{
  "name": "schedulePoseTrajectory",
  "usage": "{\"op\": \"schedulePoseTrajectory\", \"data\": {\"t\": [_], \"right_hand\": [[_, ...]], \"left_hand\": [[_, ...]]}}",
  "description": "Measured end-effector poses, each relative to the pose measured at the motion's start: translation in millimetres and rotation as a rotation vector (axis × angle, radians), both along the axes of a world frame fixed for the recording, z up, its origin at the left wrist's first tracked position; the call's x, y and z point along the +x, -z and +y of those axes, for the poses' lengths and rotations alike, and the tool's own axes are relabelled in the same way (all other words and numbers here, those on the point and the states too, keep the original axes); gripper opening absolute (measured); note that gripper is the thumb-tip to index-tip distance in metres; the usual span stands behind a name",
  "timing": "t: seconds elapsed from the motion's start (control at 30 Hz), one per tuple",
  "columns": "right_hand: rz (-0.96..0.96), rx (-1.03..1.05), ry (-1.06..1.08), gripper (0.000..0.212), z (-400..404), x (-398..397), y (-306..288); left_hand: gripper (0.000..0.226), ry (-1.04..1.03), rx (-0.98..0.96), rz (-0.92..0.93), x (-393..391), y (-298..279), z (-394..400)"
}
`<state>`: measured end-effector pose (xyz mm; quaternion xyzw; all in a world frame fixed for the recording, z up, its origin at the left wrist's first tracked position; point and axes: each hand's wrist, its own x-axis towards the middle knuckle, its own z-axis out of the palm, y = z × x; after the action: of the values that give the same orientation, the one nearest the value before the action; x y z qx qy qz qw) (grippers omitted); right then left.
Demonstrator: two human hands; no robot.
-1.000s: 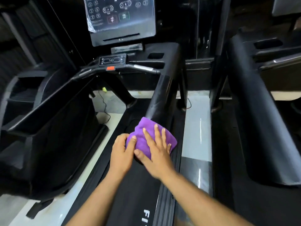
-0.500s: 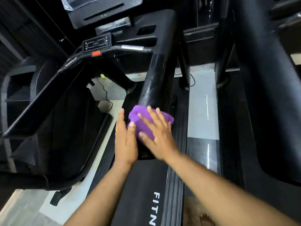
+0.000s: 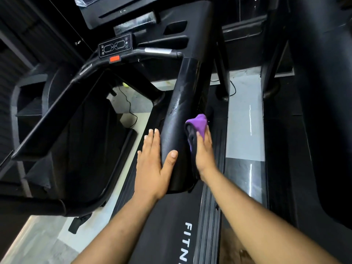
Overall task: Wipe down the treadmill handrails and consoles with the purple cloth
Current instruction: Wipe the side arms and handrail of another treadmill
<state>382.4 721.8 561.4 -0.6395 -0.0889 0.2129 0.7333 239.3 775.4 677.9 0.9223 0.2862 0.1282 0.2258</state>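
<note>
Head view. The person stands on a treadmill belt printed with white letters "FITN". A wide black handrail runs from the console area down toward the person; faint streaks and droplets show on its upper face.

The left hand lies flat against the left side of the handrail. Its fingers are straight and extended, and the thumb rests on the top face of the rail. It holds nothing.

The right hand presses the purple cloth against the right side of the same handrail. The fingers are mostly hidden behind the bunched cloth, so whether they curl round it cannot be told.

Ahead, a small control panel sits above an orange-red stop button on a crossbar. The lower edge of the console screen shows at the top.

Room: a pale glossy floor lies between this machine and a second black treadmill at right. A thin black cable trails over the floor under the crossbar. More dark equipment stands at left.
</note>
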Motion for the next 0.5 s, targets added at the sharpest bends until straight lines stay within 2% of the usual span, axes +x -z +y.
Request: {"op": "schedulePoseTrajectory", "data": {"t": [0.03,0.1,0.23,0.33,0.43,0.5], "right_hand": [[0.071,0.005,0.016,0.079,4.4,9.7,-1.6],[0.000,-0.050,0.005,0.082,-2.4,-8.2,-11.5],[-0.463,-0.145,-0.134,0.066,-29.3,-58.6,-38.6],[-0.731,-0.353,-0.246,0.067,-13.2,-3.4,-53.0],[-0.736,-0.480,-0.307,0.064,12.5,46.4,-79.1],[-0.705,-0.521,-0.298,0.061,17.1,42.0,-86.4]], "left_hand": [[0.096,-0.002,0.002,0.002,0.4,-0.2,-0.5],[0.098,-0.003,-0.003,-0.009,-0.6,-0.3,-1.8],[0.107,-0.005,-0.035,-0.062,-0.8,1.4,-0.4],[0.107,-0.005,-0.027,-0.054,-0.4,2.1,0.2],[0.103,-0.015,0.023,-0.014,0.7,1.2,-0.8],[0.106,-0.025,0.053,-0.018,-0.1,0.7,-2.4]]}}
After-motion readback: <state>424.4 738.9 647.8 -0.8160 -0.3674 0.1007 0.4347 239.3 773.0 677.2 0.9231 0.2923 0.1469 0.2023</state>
